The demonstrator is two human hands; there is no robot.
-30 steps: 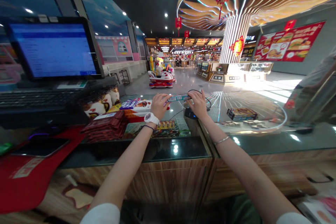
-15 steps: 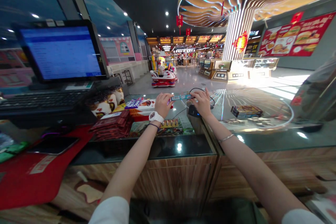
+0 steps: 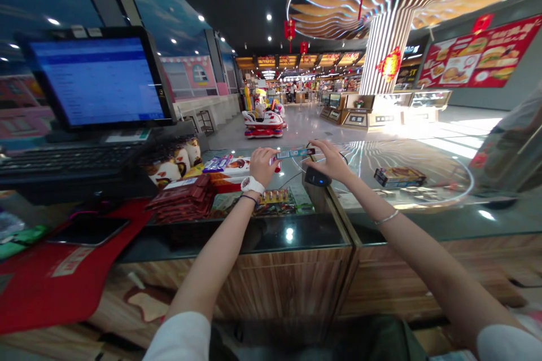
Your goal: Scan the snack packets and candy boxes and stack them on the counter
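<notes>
My left hand (image 3: 262, 166), with a white watch at its wrist, pinches the left end of a narrow light-blue box (image 3: 293, 154). A barcode-like label shows on the side facing me. At the box's right end is my right hand (image 3: 332, 162), with fingers at the top edge and thumb lower down; whether the thumb touches the box is hard to tell. Just below that hand, a small black device with a blue light (image 3: 317, 176) stands on the glass counter (image 3: 292, 234). The box is held above the counter top.
To the left are a monitor (image 3: 101, 82), a keyboard (image 3: 63, 161) and a dark tablet-like slab (image 3: 91, 231) on a red mat (image 3: 55, 293). Stacked dark-red packets (image 3: 184, 200) and other packaged snacks (image 3: 228, 166) lie beside my left forearm. A flat box (image 3: 399, 176) rests on the right-hand glass.
My right hand has turned, its wrist moving outward to the right, and its thumb and fingers are wider apart. The light-blue box has tilted slightly, its right end a little higher.
</notes>
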